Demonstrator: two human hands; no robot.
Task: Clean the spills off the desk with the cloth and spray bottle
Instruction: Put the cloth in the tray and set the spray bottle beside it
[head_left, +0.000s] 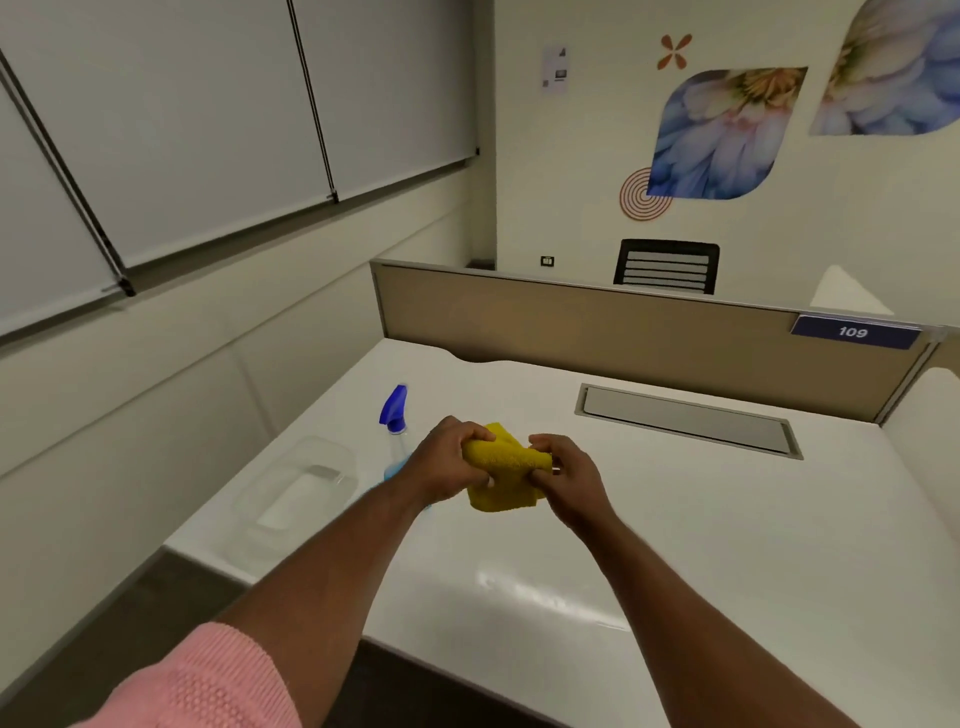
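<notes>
A yellow cloth (503, 467) is bunched between both hands above the white desk (727, 519). My left hand (448, 457) grips its left end and my right hand (569, 475) grips its right end. Just left of my left hand stands the spray bottle (395, 431), upright, with a blue trigger head and blue liquid; my left forearm hides its lower part. A shiny patch on the desk (540, 597) lies near the front edge; I cannot tell whether it is a spill or glare.
A clear plastic tray (298, 488) sits at the desk's left edge. A grey cable flap (685, 421) is set into the desk near the beige partition (623, 338). A black chair (667, 267) stands beyond the partition.
</notes>
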